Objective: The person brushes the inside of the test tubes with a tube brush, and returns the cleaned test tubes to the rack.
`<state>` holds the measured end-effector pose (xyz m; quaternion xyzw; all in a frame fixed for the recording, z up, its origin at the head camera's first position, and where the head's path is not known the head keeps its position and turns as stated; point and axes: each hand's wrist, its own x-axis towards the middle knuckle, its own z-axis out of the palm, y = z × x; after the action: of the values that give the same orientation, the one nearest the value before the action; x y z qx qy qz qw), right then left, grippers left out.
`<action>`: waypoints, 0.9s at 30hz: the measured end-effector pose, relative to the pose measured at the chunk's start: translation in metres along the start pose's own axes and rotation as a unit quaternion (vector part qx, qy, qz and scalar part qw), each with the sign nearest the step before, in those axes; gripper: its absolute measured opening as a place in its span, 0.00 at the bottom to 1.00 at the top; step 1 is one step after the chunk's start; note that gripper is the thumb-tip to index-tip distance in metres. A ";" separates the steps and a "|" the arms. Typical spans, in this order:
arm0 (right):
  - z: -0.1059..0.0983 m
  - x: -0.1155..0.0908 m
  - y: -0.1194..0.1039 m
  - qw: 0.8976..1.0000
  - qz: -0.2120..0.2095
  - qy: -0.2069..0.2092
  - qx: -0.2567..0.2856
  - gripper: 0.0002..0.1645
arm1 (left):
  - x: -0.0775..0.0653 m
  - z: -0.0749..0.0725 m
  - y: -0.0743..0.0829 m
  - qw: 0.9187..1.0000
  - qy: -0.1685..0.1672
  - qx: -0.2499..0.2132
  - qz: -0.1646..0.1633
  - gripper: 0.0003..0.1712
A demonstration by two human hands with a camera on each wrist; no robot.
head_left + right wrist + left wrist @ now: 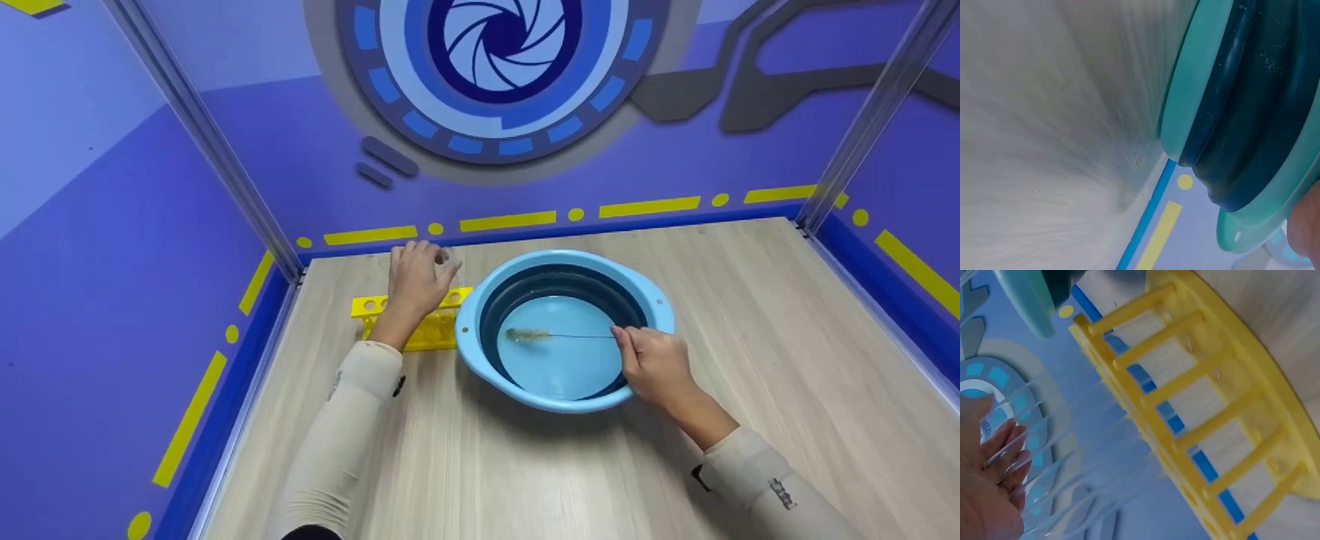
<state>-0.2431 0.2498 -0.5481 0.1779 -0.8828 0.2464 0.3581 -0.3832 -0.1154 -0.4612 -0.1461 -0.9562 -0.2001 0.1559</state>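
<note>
In the head view my left hand (418, 277) is above a yellow test tube rack (365, 306), thumb and fingers curled about the top of a clear test tube (445, 256). The left wrist view shows several transparent test tubes (1081, 439) standing in the rack, their upper ends near my fingers (1008, 453). My right hand (657, 365) pinches the thin wire handle of a test tube brush (529, 334). Its bristle end points left over a light blue basin (562, 406) with a dark inner wall. Most of my right hand is outside the right wrist view.
The basin stands on a light wood tabletop (480, 480), its left rim beside the rack. Blue-purple panels (247, 150) rise behind and at both sides, with metal posts at the corners.
</note>
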 end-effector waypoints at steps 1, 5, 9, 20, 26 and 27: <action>0.000 0.000 0.000 1.000 0.001 -0.005 0.000 0.24 | 0.000 0.001 0.001 1.000 0.011 -0.002 -0.003 0.23; -0.001 0.001 0.000 1.000 0.004 -0.013 -0.002 0.24 | 0.001 0.004 0.003 0.999 0.037 -0.022 -0.003 0.23; -0.002 0.002 -0.001 1.000 0.003 -0.021 -0.007 0.25 | 0.001 0.005 0.004 0.998 0.050 -0.040 -0.004 0.23; -0.006 0.003 -0.006 0.996 0.035 -0.077 -0.005 0.27 | -0.012 -0.003 0.005 0.978 0.164 -0.129 0.026 0.19; -0.021 0.004 -0.007 0.993 0.023 -0.111 -0.029 0.24 | -0.018 -0.015 0.020 0.960 0.212 -0.166 0.081 0.16; -0.025 0.004 -0.007 0.993 0.025 -0.111 -0.028 0.24 | -0.019 -0.017 0.023 0.957 0.214 -0.175 0.088 0.16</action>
<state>-0.2289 0.2580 -0.5277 0.1722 -0.9278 0.2090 0.2567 -0.3537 -0.1068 -0.4459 -0.2081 -0.8340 -0.3759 0.3461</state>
